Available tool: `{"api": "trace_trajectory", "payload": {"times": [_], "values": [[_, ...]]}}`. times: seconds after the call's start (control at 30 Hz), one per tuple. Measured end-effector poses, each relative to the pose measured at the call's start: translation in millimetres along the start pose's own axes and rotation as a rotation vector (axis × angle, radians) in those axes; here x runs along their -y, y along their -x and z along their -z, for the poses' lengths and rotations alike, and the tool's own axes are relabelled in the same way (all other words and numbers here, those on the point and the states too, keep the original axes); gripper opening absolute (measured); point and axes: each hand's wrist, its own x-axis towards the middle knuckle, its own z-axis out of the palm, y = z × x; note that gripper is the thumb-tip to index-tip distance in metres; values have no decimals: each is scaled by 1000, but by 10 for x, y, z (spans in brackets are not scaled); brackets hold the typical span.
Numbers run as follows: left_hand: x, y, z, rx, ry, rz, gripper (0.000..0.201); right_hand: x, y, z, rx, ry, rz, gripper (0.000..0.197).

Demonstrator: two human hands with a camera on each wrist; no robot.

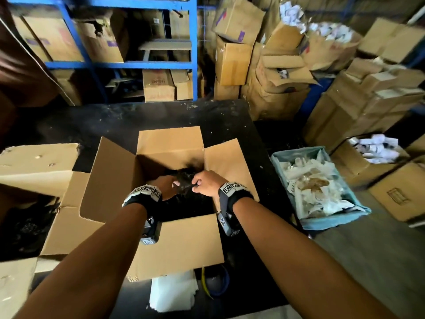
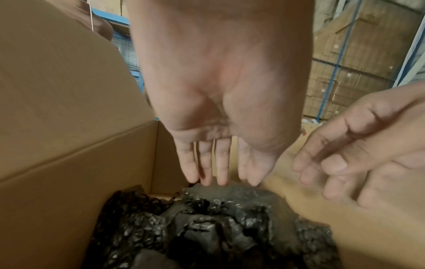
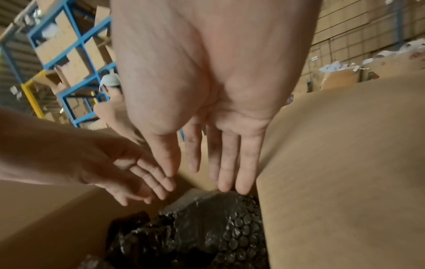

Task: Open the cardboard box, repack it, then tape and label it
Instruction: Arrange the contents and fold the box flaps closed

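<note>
Cardboard box (image 1: 161,238) sits open on the dark surface (image 1: 230,116) directly under both my hands, all four flaps folded outward. Black bubble wrap (image 2: 218,218) fills its bottom; whatever it covers is hidden from me, and in the head view the inside of the box is mostly shadow. My left hand (image 1: 166,185) reaches down into the box with straight, relaxed fingers, their tips at or just above the wrap, and I cannot tell whether they touch it. My right hand (image 1: 206,182), just beside it, looks curled from the head view, but its own wrist camera shows extended fingers gripping nothing, close to the right inner wall. Right of that hand, a blue crate (image 1: 333,223) holds pale packets. Left of my left hand lies another opened carton (image 1: 39,166). Beyond both stand blue shelving (image 1: 138,64) and stacked boxes.
</note>
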Motion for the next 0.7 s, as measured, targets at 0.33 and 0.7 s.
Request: {"api": "trace_trajectory", "payload": {"times": [0.33, 0.7], "values": [[-971, 599, -172, -193, 213, -74, 23, -651, 984, 503, -294, -169, 49, 14], [-793, 2673, -1922, 49, 421, 57, 17, -1886, 1755, 78, -427, -106, -270, 23]]}}
